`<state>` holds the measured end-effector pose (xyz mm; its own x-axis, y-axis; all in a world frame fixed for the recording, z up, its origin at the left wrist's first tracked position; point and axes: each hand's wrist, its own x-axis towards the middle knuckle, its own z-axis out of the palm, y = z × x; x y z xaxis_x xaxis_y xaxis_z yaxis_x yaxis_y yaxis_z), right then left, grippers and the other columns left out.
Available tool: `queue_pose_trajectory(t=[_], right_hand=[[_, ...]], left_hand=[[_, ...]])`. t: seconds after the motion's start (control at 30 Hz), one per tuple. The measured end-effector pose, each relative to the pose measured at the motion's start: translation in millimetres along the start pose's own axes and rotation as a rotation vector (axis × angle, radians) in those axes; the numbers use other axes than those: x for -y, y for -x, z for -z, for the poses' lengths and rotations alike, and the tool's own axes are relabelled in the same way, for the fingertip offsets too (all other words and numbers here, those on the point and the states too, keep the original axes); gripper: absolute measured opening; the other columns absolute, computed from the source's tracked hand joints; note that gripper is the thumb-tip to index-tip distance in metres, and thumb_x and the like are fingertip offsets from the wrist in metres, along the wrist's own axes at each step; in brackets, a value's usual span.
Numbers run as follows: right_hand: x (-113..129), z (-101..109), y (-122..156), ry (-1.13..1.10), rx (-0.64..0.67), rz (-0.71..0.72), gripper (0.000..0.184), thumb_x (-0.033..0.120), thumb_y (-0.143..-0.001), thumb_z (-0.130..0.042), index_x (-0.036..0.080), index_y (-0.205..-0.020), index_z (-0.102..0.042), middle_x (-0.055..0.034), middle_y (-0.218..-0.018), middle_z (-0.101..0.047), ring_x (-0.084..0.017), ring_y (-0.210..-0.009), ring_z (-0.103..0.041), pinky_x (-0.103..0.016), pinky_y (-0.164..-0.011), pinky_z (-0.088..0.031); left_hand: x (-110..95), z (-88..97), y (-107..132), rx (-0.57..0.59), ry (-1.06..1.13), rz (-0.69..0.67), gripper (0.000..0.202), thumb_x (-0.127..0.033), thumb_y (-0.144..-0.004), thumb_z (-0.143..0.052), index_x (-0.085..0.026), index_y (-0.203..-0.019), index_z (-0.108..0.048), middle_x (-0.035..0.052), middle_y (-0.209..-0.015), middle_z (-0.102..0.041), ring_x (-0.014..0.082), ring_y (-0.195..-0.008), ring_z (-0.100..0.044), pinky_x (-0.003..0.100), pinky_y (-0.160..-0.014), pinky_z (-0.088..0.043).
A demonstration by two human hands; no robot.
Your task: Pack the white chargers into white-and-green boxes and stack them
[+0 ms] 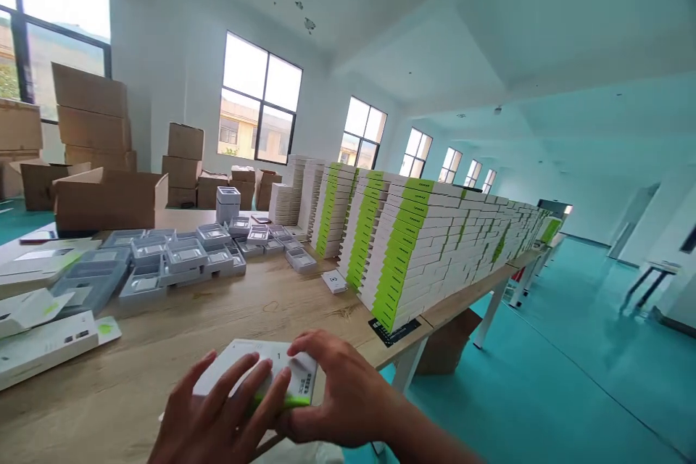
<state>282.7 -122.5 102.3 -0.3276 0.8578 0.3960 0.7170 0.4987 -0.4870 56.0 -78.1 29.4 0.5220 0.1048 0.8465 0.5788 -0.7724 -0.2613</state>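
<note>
Left hand and right hand meet on a smooth, flat white box over a wood-grained table.

Left fingers spread across its top, their grip unclear; right thumb and fingers close on its end. Beyond: shallow moulded grey trays, ridged white-and-green box stacks, then brown cardboard cartons.

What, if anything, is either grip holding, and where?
A white-and-green box: the right grip has its right end; the left grip lies over its top face.
</note>
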Motion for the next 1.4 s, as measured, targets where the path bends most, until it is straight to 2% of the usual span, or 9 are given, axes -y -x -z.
queue_pose_trajectory(t=[0.1, 0.27, 0.43, 0.67, 0.87, 1.07, 1.2, 1.3, 1.4], right_hand=[[-49, -12, 4, 0.190, -0.115, -0.074, 0.066, 0.040, -0.071, -0.084, 0.022, -0.130, -0.060, -0.0130, -0.140, -0.058, -0.030, -0.128, -0.057, -0.040, -0.108, -0.048], [-151, -23, 27, 0.548, -0.218, -0.400, 0.050, 0.040, -0.091, -0.063, 0.014, -0.134, -0.056, -0.0203, -0.144, -0.052, -0.034, -0.135, -0.049, -0.049, -0.112, -0.043], [-197, -26, 38, 0.613, -0.184, -0.549, 0.045, 0.042, -0.092, -0.059, 0.016, -0.128, -0.062, -0.0206, -0.143, -0.054, -0.039, -0.134, -0.048, -0.052, -0.107, -0.042], [-212, -17, 35, 0.643, -0.099, -0.569, 0.045, 0.051, -0.092, -0.057, 0.019, -0.122, -0.066, -0.0131, -0.123, -0.068, -0.029, -0.108, -0.063, -0.037, -0.090, -0.050], [-219, -18, 35, 0.756, -0.150, -0.570, 0.035, 0.044, -0.097, -0.054, 0.018, -0.114, -0.069, -0.0168, -0.131, -0.061, -0.035, -0.124, -0.051, -0.043, -0.101, -0.043], [-215, -25, 36, 0.809, -0.206, -0.535, 0.033, 0.042, -0.098, -0.053, 0.019, -0.118, -0.066, -0.0157, -0.124, -0.063, -0.034, -0.117, -0.054, -0.045, -0.097, -0.047], [-199, -53, 23, 0.632, -0.203, -0.343, 0.035, 0.041, -0.101, -0.048, 0.017, -0.121, -0.064, -0.0175, -0.130, -0.060, -0.033, -0.124, -0.052, -0.046, -0.105, -0.044], [-174, -89, -5, 0.413, -0.056, -0.167, 0.025, 0.034, -0.099, -0.050, 0.019, -0.109, -0.068, -0.0122, -0.121, -0.067, -0.026, -0.116, -0.059, -0.038, -0.103, -0.046], [-143, -124, -47, 0.264, 0.099, -0.060, 0.022, 0.032, -0.098, -0.051, 0.020, -0.103, -0.069, -0.0106, -0.118, -0.069, -0.024, -0.114, -0.060, -0.036, -0.102, -0.045]], left_hand=[[4, -10.4, 10, 0.017, 0.006, 0.058, 0.045, -0.024, -0.093, -0.058, -0.031, -0.137, -0.061, 0.0053, -0.124, -0.074, 0.0275, -0.111, -0.070, 0.048, -0.120, -0.027], [19, -22.6, 68, 0.095, 0.040, 0.147, 0.037, -0.041, -0.096, -0.058, -0.028, -0.130, -0.064, 0.0038, -0.113, -0.077, 0.0229, -0.097, -0.073, 0.034, -0.092, -0.052], [49, -25.1, 114, 0.248, 0.049, 0.273, 0.043, -0.053, -0.094, -0.058, -0.032, -0.131, -0.063, 0.0013, -0.114, -0.078, 0.0205, -0.096, -0.076, 0.026, -0.084, -0.058], [78, -12.6, 139, 0.510, 0.123, 0.513, 0.040, -0.050, -0.096, -0.055, -0.036, -0.133, -0.064, 0.0010, -0.124, -0.075, 0.0227, -0.103, -0.076, 0.027, -0.087, -0.062], [72, -17.6, 102, 0.730, 0.292, 0.417, 0.037, -0.040, -0.095, -0.054, -0.038, -0.128, -0.069, -0.0002, -0.120, -0.077, 0.0227, -0.099, -0.077, 0.028, -0.091, -0.061], [53, -20.9, 103, 0.558, 0.354, 0.336, 0.032, -0.035, -0.092, -0.060, -0.036, -0.122, -0.071, -0.0008, -0.111, -0.080, 0.0201, -0.097, -0.077, 0.020, -0.088, -0.059], [31, -1.9, 119, 0.392, 0.379, 0.424, 0.027, -0.033, -0.092, -0.064, -0.034, -0.118, -0.070, 0.0007, -0.109, -0.079, 0.0190, -0.097, -0.075, 0.020, -0.091, -0.057], [15, 16.1, 106, 0.445, 0.454, 0.494, 0.023, -0.018, -0.093, -0.059, -0.029, -0.110, -0.069, 0.0034, -0.108, -0.076, 0.0177, -0.100, -0.072, 0.023, -0.093, -0.055], [4, 24.3, 90, 0.526, 0.521, 0.690, 0.020, -0.011, -0.090, -0.057, -0.024, -0.101, -0.067, 0.0049, -0.106, -0.074, 0.0173, -0.099, -0.070, 0.026, -0.092, -0.055]])
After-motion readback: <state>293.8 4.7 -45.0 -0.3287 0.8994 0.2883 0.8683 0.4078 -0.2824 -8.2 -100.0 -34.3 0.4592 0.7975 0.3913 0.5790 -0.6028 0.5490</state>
